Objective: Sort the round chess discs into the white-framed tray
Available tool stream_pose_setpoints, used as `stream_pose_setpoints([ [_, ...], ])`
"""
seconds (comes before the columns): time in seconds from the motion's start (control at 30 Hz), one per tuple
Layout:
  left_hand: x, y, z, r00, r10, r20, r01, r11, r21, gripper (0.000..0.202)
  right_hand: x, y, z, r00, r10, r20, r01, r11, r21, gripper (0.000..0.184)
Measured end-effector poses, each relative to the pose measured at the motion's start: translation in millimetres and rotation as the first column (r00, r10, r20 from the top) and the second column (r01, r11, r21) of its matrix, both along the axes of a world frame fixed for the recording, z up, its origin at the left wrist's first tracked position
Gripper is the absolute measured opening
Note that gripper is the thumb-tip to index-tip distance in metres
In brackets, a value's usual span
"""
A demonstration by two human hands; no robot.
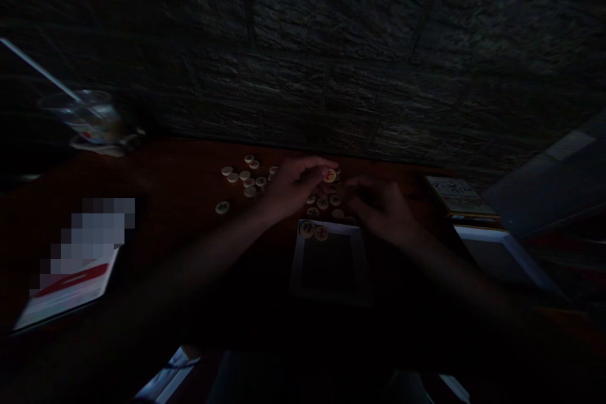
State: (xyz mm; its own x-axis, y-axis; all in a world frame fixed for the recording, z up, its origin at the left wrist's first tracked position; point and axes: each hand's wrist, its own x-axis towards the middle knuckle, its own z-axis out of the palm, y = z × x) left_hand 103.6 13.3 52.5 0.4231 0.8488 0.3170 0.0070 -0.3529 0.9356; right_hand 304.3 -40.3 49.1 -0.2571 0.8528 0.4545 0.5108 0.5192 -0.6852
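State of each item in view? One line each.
left hand: pinching a red-marked xiangqi piece
right hand: curled over the pieces, grip unclear
xiangqi pieces: lying flat, loosely clustered
white-rimmed tray: lying flat, two pieces on far rim
plastic cup: upright, straw in it

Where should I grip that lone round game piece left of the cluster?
Pinch the lone game piece by its rim, coming from above and the left: it lies flat on the table, apart from the other pieces, so a pinch should clear its edge.
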Motion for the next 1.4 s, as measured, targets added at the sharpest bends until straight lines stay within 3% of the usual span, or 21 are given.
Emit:
stream_pose_setpoints([
  [0.13,1,-1,-0.8,0.996,-0.083,0.019,0.084,0.996,-0.009,0.020,-3,4,-7.6,0.988,-0.007,-0.156,0.001,0.999,-0.042,0.009],
  [0.3,0,-5,-0.8,0.991,-0.129,0.042,0.131,0.991,-0.038,0.022,-8,3,-11.0,0.970,-0.071,-0.232,0.053,0.995,-0.082,0.023],
  [0.43,0,-6,-2.4,0.980,-0.172,0.100,0.182,0.979,-0.093,0.026,-10,4,-12.4,0.954,-0.050,-0.296,0.027,0.996,-0.081,0.025],
  [0.53,-1,-6,-2.1,0.972,-0.185,0.143,0.208,0.963,-0.170,0.031,-12,5,-11.3,0.908,-0.055,-0.415,0.023,0.996,-0.082,0.026],
  [0.67,-1,-7,-1.8,0.976,-0.181,0.119,0.201,0.961,-0.192,0.043,-13,5,-8.6,0.849,-0.084,-0.521,-0.025,0.980,-0.199,0.029],
  [0.8,-1,-6,-3.8,0.977,-0.165,0.134,0.186,0.968,-0.166,0.045,-12,3,-7.1,0.841,-0.119,-0.527,-0.040,0.959,-0.281,0.028],
  [1.07,-2,-7,-3.6,0.977,-0.143,0.156,0.167,0.975,-0.150,0.036,-10,5,-3.7,0.861,-0.071,-0.504,-0.037,0.979,-0.202,0.024],
  [1.27,-1,-9,-4.4,0.985,-0.163,0.063,0.166,0.985,-0.045,0.035,-13,3,-3.6,0.834,-0.082,-0.545,-0.051,0.973,-0.223,0.025],
  [1.4,1,-11,-3.9,0.987,-0.140,0.072,0.145,0.988,-0.059,0.037,-13,2,-3.1,0.847,-0.128,-0.517,-0.019,0.963,-0.270,0.030],
])
